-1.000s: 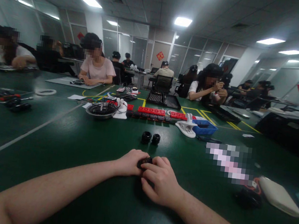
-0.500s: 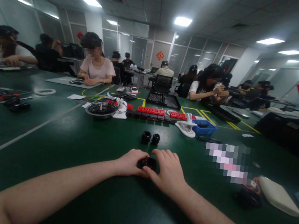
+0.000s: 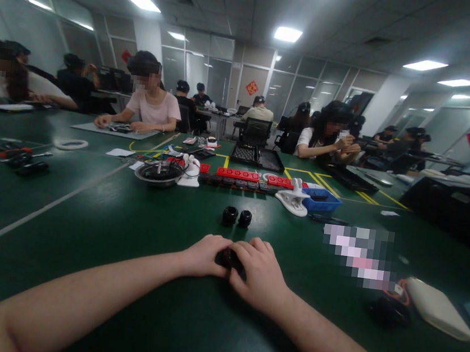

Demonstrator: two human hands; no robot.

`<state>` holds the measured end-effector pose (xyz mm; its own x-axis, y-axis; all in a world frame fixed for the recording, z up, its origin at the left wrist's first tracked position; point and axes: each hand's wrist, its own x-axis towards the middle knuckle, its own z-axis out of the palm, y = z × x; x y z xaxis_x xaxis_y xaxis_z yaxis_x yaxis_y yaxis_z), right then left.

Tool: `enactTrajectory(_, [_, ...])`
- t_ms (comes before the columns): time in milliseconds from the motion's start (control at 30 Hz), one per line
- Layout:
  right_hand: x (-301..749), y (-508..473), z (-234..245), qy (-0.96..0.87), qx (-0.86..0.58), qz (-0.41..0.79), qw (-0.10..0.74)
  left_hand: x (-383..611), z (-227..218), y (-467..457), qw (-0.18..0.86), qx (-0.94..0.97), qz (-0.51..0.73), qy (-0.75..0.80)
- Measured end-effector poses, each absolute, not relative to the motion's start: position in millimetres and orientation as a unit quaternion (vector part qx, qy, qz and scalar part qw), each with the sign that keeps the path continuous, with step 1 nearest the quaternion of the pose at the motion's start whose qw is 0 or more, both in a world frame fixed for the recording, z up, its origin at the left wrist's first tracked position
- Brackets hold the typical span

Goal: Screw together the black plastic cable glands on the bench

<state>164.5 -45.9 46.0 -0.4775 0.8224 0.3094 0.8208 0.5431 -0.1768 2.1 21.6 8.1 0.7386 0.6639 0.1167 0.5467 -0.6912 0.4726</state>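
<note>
Between my two hands, low over the green table (image 3: 136, 312), is a black hollow round fitting (image 3: 231, 259) that looks like a cable gland. My left hand (image 3: 204, 255) grips its left side with thumb and fingers. From the right, my right hand (image 3: 261, 272) has its fingers curled over the top and its thumb low in front, so most of the gland is hidden. Just beyond my fingers two more black cable glands stand side by side, a larger one (image 3: 229, 216) and a smaller one (image 3: 245, 218).
Farther back are a bowl of black cable (image 3: 161, 173), red power strips (image 3: 238, 174), a white clamp (image 3: 294, 197) and a blue bin (image 3: 321, 200). Screwdrivers (image 3: 23, 158) lie left. A cream pouch (image 3: 439, 308) lies right. Several people sit across the table.
My right hand's fingers have closed from an open curve beside the cable gland to over its top, covering its opening. My left hand stays in place.
</note>
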Motion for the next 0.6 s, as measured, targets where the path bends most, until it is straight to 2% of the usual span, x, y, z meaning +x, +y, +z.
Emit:
enactTrajectory(233, [162.2, -49.9, 46.8, -0.878, -0.434, 0.018, 0.203, 2.6, 5.4, 23.1, 0.205, 0.912, 0.161, 0.315])
enactTrajectory(600, [160.3, -50.1, 47.9, -0.892, -0.409, 0.005, 0.193, 3.7, 8.4, 21.0, 0.212, 0.908, 0.162, 0.322])
